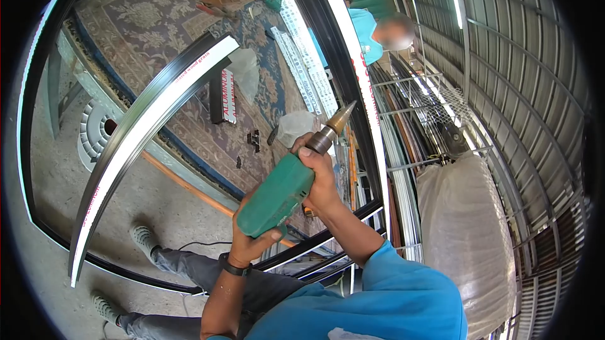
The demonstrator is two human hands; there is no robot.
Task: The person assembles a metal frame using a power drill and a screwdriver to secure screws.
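Holding a green power tool (277, 192) between both hands, the person is steadying it over the near part of the carpet-covered worktop (189, 144), with its tip pointing up and to the right. The left hand (251, 245), wearing a black wristband (236, 267), is gripping the tool's rear end, its thumb lying along the underside. The right hand (322, 176) is closing its grip around the front of the body, just behind the dark chuck (320, 141). A gold-coloured conical bit (342, 117) is jutting from the chuck and overlapping a bar of the large black-and-white frame (343, 25); whether the two are touching, I cannot tell. Left of the tool, a film-covered profile (154, 103) is slanting across the view, appearing bowed. Beyond it, a short piece lettered ALUMINUM (217, 97) is lying on the carpet, and pale perforated strips (299, 66) are resting farther back. Past the frame, another person in a light-blue shirt (363, 28) is facing the work area, while a plastic-wrapped bundle (466, 233) is standing at the right.
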